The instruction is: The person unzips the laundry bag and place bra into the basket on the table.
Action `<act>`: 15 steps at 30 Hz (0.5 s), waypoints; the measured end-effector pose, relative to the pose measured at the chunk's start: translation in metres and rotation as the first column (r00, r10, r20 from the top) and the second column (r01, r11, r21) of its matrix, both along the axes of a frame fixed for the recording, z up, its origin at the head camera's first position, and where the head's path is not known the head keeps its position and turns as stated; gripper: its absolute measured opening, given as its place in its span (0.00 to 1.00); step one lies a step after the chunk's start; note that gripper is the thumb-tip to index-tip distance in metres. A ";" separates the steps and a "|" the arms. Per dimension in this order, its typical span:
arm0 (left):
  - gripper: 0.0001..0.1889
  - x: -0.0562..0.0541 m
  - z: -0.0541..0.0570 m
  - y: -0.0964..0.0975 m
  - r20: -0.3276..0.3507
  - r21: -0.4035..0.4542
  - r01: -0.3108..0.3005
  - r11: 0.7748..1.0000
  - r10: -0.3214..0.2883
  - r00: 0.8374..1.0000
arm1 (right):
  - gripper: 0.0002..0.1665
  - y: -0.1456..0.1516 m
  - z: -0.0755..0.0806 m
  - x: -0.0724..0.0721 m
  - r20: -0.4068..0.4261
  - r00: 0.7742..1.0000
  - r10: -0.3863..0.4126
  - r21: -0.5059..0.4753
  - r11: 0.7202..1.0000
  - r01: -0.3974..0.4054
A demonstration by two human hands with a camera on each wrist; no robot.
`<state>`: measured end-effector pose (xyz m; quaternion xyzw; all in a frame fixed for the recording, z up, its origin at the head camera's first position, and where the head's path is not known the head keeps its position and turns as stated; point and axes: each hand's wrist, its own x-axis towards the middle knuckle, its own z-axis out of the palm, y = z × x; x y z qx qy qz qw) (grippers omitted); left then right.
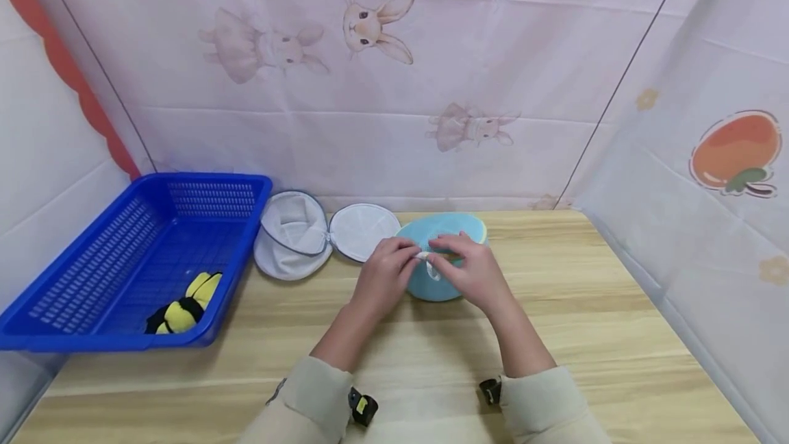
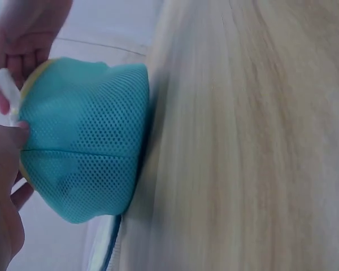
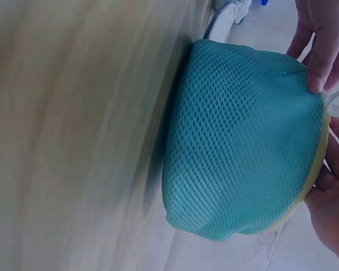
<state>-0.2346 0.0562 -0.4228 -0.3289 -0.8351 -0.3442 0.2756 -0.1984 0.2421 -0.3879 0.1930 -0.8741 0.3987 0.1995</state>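
Note:
A teal mesh bag (image 1: pixel 440 225) with a yellow-trimmed rim stands on the wooden table, bulging mesh side (image 2: pixel 90 130) facing the left wrist camera. A small white strip (image 1: pixel 433 270) sticks out at its rim, between the two hands. My left hand (image 1: pixel 385 269) pinches the rim beside the strip, thumb on the mesh. From the other side my right hand (image 1: pixel 471 273) holds the rim, its thumb against the strip and its index finger reaching over the top. In the right wrist view, the right hand (image 3: pixel 333 209) has its fingers behind the yellow trim (image 3: pixel 313 175).
To the left of the teal bag stands a white mesh bag (image 1: pixel 286 262), its round lid (image 1: pixel 365 231) folded open beside it. A blue plastic basket (image 1: pixel 243 252) sits at the far left, holding a yellow and black cloth item (image 1: pixel 185 310). A printed curtain (image 1: pixel 370 136) hangs behind the table.

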 end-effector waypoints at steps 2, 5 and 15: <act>0.08 0.002 0.000 0.000 0.025 0.003 -0.005 1.000 0.005 1.000 | 0.16 -0.002 -0.003 0.001 -0.031 0.999 -0.010 0.054 0.998 0.012; 0.08 0.005 0.000 0.001 0.067 0.010 -0.012 1.000 0.011 0.998 | 0.18 -0.003 -0.006 0.002 -0.045 0.999 -0.023 0.095 0.995 0.027; 0.08 0.011 0.012 0.000 0.172 0.027 -0.041 0.999 0.035 0.984 | 0.14 -0.003 -0.005 0.002 -0.120 0.992 -0.029 0.090 0.995 0.040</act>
